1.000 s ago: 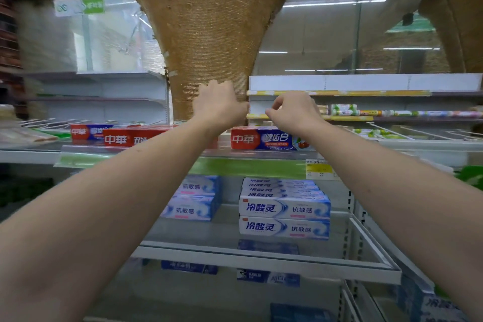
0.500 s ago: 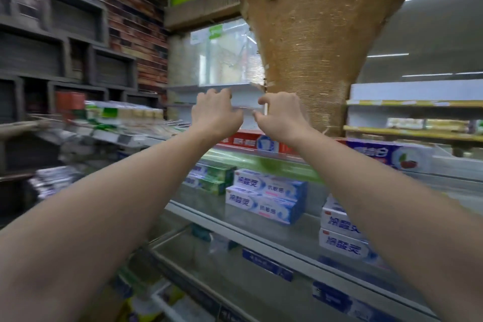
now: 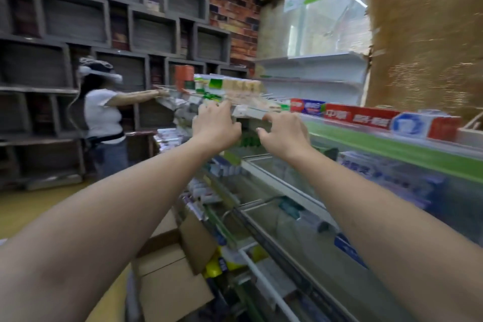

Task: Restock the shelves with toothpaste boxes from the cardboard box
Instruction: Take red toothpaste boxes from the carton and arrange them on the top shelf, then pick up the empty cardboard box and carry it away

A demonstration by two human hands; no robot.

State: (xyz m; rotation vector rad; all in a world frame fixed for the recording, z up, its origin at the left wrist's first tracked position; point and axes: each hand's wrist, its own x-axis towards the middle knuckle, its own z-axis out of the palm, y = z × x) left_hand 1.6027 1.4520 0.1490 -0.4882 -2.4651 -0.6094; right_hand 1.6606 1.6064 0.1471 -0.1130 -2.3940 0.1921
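Observation:
Both my arms reach out in front of the shelf unit. My left hand (image 3: 216, 123) and my right hand (image 3: 283, 133) hover side by side near the top shelf's left end, fingers loosely curled, and I see nothing in either. Red toothpaste boxes (image 3: 362, 115) lie in a row on the top shelf, right of my hands. Blue-and-white toothpaste boxes (image 3: 379, 172) are stacked on the glass shelf (image 3: 271, 178) below. The open cardboard box (image 3: 170, 280) stands on the floor at the foot of the shelves, under my left forearm. The view is motion-blurred.
Another person (image 3: 102, 112) in a white top stands at the left, reaching toward the far shelf end. A wide woven column (image 3: 423, 34) rises behind the top shelf. Grey wall cubbies (image 3: 73, 21) and brick fill the background. Yellow floor lies at the left.
My view has swung left along the shelves, bringing the other person and the cardboard box into sight. Both hands have come away from the top-shelf boxes and sit slightly lower.

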